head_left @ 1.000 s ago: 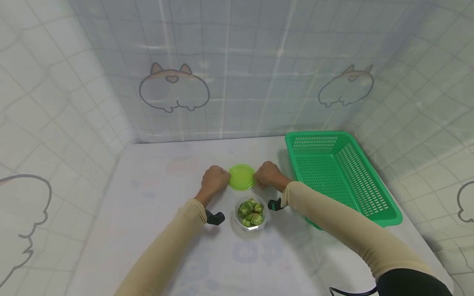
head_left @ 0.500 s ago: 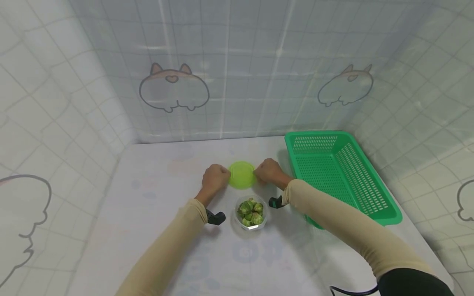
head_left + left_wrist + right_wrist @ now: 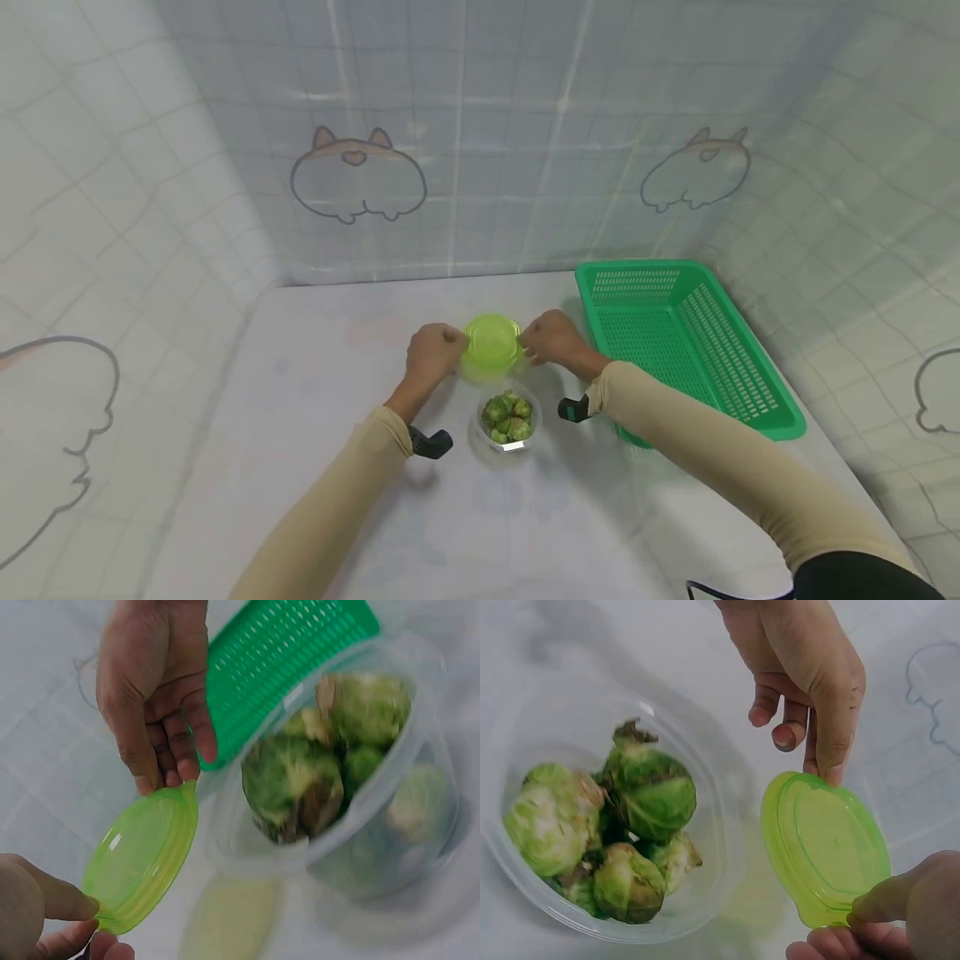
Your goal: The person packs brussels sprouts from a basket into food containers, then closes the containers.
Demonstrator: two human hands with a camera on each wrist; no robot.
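A translucent lime-green round lid is held off the table and tilted, its shadow on the cloth below. My left hand pinches its left edge between thumb and fingers. At the opposite edge, my right hand pinches the rim the same way. In the right wrist view the lid has a small tab beside the right fingertips. Just nearer to me stands a clear plastic container, uncovered, with several Brussels sprouts inside, some browned. Neither hand touches the container.
A green perforated plastic basket stands at the right, beyond my right forearm. White tile-patterned sheeting rises behind the table and at both sides. A black cable lies near the front right edge.
The lid has been lifted from near the table and moved slightly away from me, both hands keeping their pinch on its edges. The container with the sprouts stays in place.
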